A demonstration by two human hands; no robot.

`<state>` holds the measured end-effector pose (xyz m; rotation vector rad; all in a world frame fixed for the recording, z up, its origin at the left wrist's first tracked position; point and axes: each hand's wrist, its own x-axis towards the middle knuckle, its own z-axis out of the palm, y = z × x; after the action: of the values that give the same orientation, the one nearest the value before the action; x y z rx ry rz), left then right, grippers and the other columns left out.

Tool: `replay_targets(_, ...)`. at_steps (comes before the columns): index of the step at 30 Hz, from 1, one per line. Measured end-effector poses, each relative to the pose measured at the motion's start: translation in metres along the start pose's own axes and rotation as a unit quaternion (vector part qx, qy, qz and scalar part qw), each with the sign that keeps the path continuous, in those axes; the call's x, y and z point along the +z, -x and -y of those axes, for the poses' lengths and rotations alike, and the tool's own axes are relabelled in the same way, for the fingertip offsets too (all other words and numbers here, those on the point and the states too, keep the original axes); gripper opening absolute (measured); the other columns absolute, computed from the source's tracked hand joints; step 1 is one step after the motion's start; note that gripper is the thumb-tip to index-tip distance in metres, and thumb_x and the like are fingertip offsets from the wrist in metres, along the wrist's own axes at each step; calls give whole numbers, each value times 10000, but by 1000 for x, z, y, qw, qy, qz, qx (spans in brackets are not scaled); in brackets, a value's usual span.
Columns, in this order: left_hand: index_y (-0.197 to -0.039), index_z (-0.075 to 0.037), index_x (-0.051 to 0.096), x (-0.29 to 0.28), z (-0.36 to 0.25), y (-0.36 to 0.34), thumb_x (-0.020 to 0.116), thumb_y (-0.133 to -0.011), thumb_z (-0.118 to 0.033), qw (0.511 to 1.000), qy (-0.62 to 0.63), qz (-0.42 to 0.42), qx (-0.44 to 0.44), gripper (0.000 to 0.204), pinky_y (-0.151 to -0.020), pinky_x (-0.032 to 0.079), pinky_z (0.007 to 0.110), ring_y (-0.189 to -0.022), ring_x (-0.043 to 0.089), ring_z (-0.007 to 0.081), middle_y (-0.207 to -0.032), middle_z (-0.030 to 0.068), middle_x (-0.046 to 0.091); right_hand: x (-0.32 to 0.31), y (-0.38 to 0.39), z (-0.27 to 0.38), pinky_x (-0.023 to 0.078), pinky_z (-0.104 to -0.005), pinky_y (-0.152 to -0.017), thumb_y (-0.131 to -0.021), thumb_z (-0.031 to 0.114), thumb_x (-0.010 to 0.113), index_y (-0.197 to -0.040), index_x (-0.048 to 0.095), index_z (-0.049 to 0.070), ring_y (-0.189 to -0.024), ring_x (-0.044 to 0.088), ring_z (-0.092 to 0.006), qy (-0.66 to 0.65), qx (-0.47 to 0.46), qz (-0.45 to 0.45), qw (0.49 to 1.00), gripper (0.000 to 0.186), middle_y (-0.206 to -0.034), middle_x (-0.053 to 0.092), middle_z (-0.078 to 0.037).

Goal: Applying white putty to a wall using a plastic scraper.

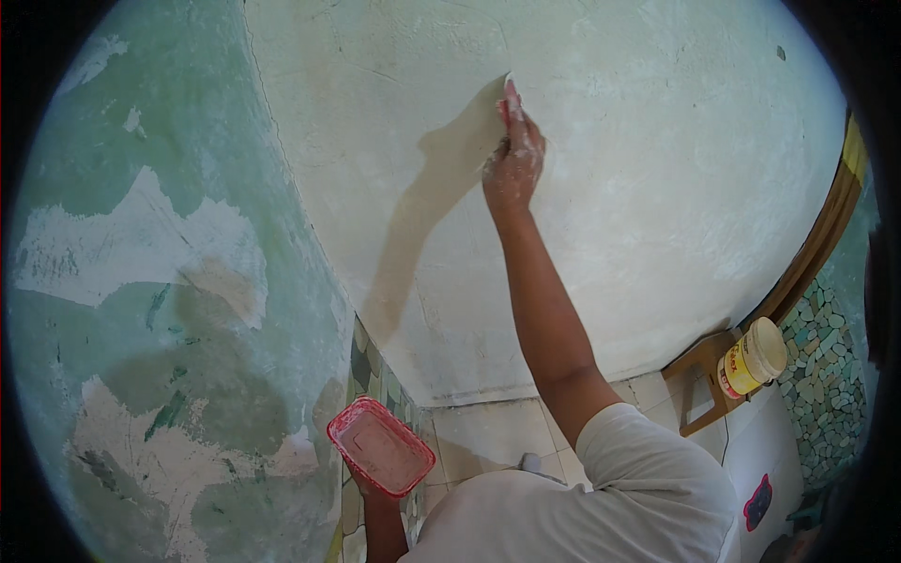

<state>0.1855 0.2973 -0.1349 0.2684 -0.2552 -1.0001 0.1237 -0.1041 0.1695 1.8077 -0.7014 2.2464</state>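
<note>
My right hand point(514, 169), smeared with white paste, is raised to the pale plastered wall point(638, 206). Its fingers are closed round a small red putty knife point(508, 105), whose edge meets the wall or comes very near it. Low on the left, my left hand point(371, 483) grips a red rectangular tub point(419, 439) from beneath, and part of that hand is hidden by it. Whitish putty point(383, 448) covers the inside of the tub, and its rim is caked with the same stuff.
To the left stands a green wall point(84, 338) with rough white patches. A yellow-and-white bucket point(754, 357) is by a brown wooden stool point(699, 389) at the right. Beyond are a wooden frame point(826, 225) and pebble-patterned surface point(826, 347). Light floor tiles point(488, 427) lie below.
</note>
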Motion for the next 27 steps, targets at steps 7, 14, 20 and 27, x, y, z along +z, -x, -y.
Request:
replay_targets(7,-1401,-156,496,-55,19,-68,543,-935,-588,823,259,505,31,637,-985,498,521,-1190,596,302,-1355,74,586,47,54,75,447,-479,-986,-736,-111,547,-1278,626,36,-1092,589,-431,-108,3,56,993,567,-1185,614,-283)
replay_targets(14,-1395,-149,502,-30,-4,-13,556,-921,-598,999,26,3,-30,656,-978,497,520,-1176,601,309,-1336,78,597,8,24,46,475,-457,-939,-759,-125,537,-1301,617,72,-1054,615,-361,-192,8,154,969,582,-1166,671,-169)
replay_targets(20,-1394,-145,502,-28,-4,-13,572,-909,-594,999,26,6,-30,664,-963,503,529,-1172,600,323,-1327,91,601,7,8,2,471,-454,-947,-761,-137,543,-1290,630,63,-1076,596,-396,-40,-3,3,999,573,-1177,638,-230)
replay_targets(27,-1402,-154,501,-13,1,-20,577,-916,-574,999,19,-1,-27,648,-1001,471,540,-1207,579,324,-1340,84,596,46,68,63,456,-478,-959,-732,-107,569,-1268,635,50,-1111,580,-415,-74,9,76,994,562,-1229,597,-249)
